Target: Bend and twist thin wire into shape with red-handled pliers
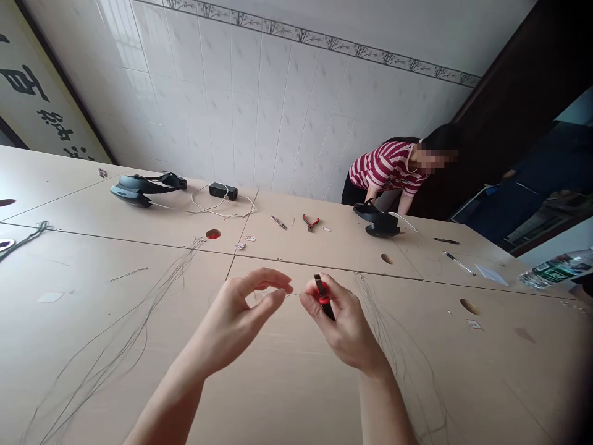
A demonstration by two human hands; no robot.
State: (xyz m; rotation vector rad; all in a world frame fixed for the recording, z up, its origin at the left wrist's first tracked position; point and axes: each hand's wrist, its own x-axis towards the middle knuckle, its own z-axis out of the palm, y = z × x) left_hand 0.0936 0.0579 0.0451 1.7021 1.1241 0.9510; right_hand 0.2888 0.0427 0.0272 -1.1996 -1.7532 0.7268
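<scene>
My left hand is at the middle of the table, its thumb and curved fingertips brought together at a thin cord. The short visible stretch of this cord spans the gap to my right hand, which pinches its other side with the thumb. In the same right hand I grip a small red and black tool, held upright; my fingers cover much of it, and its exact kind does not show. Bundles of long thin cords lie to the left, and more strands lie beside my right forearm.
Red-handled pliers and tweezers lie beyond my hands. Headsets and a black box with a white cable stand farther back. A person in a striped shirt leans over the far right side, near a water bottle.
</scene>
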